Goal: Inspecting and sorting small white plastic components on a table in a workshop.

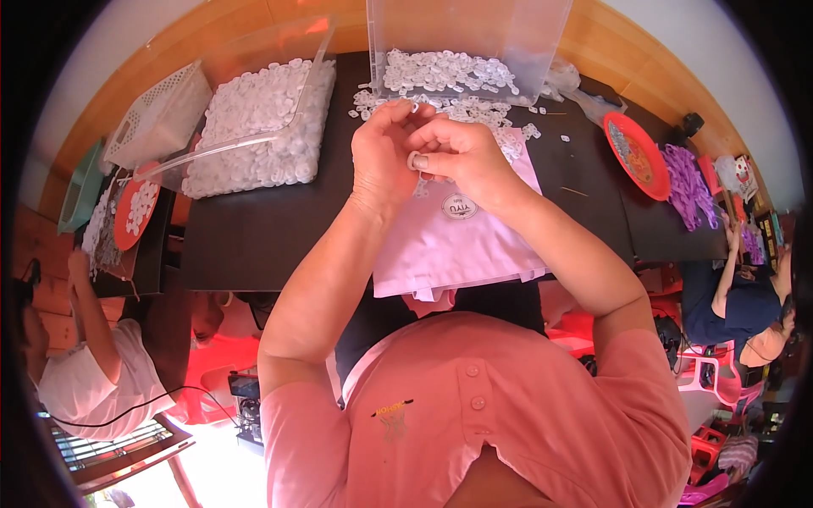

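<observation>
My two hands meet over the dark table, above a pink cloth apron or bag with a round pale label. My left hand is closed, its fingers curled, and a small white plastic piece shows at its fingertips. In my right hand, thumb and finger pinch together on another small white piece, mostly hidden by the fingers. Just below that pinch a pale plastic piece shows against the pink cloth; whether it hangs or lies there I cannot tell. Many loose white pieces are scattered beyond my hands.
A clear bin full of white pieces stands at left, and another clear bin lies tipped at the back. Plates and purple straps are at right. One person works at far left, another at far right.
</observation>
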Demonstrator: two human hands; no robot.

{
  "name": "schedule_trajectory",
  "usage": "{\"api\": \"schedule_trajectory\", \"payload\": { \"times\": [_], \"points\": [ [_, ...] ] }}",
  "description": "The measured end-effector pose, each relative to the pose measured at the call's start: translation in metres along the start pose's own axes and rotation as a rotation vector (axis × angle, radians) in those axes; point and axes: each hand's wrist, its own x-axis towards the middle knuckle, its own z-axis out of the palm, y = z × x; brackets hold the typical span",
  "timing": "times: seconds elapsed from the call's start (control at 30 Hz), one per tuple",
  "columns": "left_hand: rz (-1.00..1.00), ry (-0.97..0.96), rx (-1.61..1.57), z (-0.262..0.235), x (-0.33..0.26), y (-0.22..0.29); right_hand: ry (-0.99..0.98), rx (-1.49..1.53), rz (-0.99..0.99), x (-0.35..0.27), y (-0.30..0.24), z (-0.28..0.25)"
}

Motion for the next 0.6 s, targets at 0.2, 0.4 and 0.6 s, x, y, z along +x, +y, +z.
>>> {"api": "schedule_trajectory", "payload": {
  "times": [0.2,0.4,0.6],
  "points": [
    [-0.026,-0.032,-0.052,-0.005,0.003,-0.004,-0.034,-0.003,-0.122,-0.001,0.015,-0.005],
    [-0.067,-0.022,-0.051,-0.006,0.006,-0.010,-0.035,-0.029,-0.150,-0.005,0.018,-0.007],
    [-0.116,0.010,-0.030,0.003,-0.002,-0.006,0.016,-0.058,-0.206,-0.010,0.018,0.001]
  ]
}}
